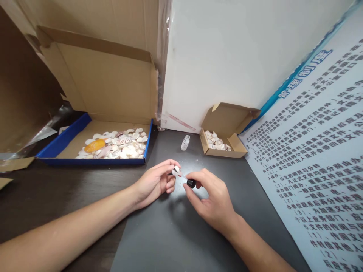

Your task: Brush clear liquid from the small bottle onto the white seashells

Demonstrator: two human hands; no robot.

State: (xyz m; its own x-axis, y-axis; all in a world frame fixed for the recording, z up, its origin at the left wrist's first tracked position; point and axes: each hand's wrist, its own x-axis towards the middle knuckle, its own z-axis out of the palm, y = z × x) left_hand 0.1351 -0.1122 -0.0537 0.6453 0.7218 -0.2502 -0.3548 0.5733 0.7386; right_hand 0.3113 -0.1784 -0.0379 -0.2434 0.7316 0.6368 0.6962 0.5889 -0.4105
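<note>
My left hand [157, 182] pinches a small white seashell [177, 170] between thumb and fingers, above the dark grey mat. Facing it, my right hand [210, 192] grips a black brush cap [191, 183] whose thin stem points toward the shell. Whether the tip touches the shell is too small to tell. Behind the hands a small clear glass bottle [185, 143] with a white label stands upright, its mouth uncapped.
A blue-edged cardboard box [93, 161] at left, lid raised, holds many shells and one orange shell [95, 145]. A smaller open cardboard box [224, 153] with white shells stands at back right. A white wall panel [215, 56] and a printed poster [320, 151] bound the workspace.
</note>
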